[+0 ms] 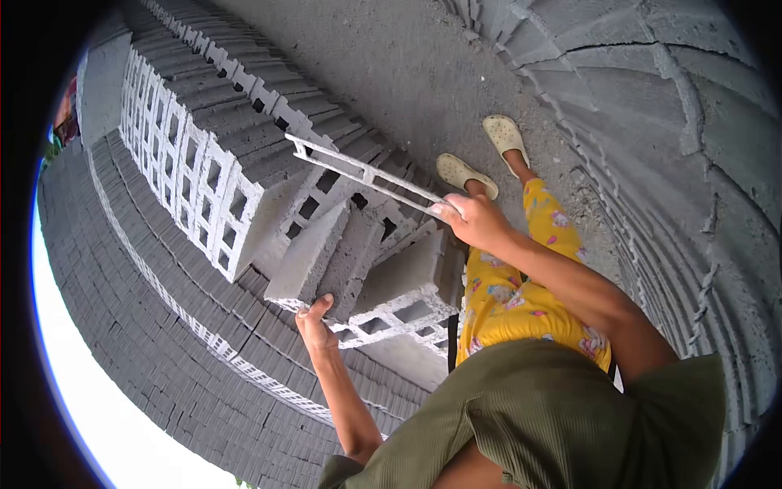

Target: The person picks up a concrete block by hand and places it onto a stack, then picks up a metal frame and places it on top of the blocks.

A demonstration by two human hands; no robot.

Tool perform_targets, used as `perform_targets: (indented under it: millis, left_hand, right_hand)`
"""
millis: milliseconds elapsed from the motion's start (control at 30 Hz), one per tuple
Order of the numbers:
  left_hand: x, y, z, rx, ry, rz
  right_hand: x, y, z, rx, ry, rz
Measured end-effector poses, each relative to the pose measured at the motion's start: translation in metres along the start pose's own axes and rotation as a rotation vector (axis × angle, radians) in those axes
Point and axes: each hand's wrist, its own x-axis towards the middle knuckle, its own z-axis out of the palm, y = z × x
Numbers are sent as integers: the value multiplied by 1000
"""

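Note:
My left hand [316, 323] grips the near end of a grey hollow concrete block [308, 257], thumb on top and fingers at the end face. That block sits tilted against another rough grey block [352, 261] on the stack. Held out over the stack in my right hand [471, 220] is a long, thin, pale grey ladder-like frame [368, 174] with short crosspieces. Its far end points up and left, above the blocks. My right fingers are closed around its near end.
Tall rows of hollow blocks [183, 163] rise on the left, with more stacks [147, 310] beyond. Another block wall [692, 204] curves along the right. Dusty ground [399, 73] runs between them, where my feet in cream clogs [460, 174] stand.

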Motion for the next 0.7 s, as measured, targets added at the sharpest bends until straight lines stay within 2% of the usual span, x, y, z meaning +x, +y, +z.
perform_targets:
  millis: [67, 167, 300, 400, 500, 567, 700]
  left_hand:
    - [-1, -5, -10, 55, 40, -65]
    - [0, -1, -3, 50, 35, -46]
    - [4, -1, -6, 68, 14, -1]
    - [2, 1, 1, 98, 41, -64]
    - [17, -11, 14, 156, 83, -99]
    - [32, -21, 32, 234, 129, -117]
    - [89, -55, 71, 730, 198, -76]
  right_hand:
    - [-7, -7, 5, 215, 86, -22]
    - [-1, 9, 13, -153, -233, 61]
    - [-3, 21, 6, -269, -266, 23]
    - [-5, 4, -2, -190, -156, 64]
    - [7, 12, 1, -235, 65, -103]
    - [15, -1, -21, -270, 9, 22]
    - [18, -5, -57, -314, 17, 75]
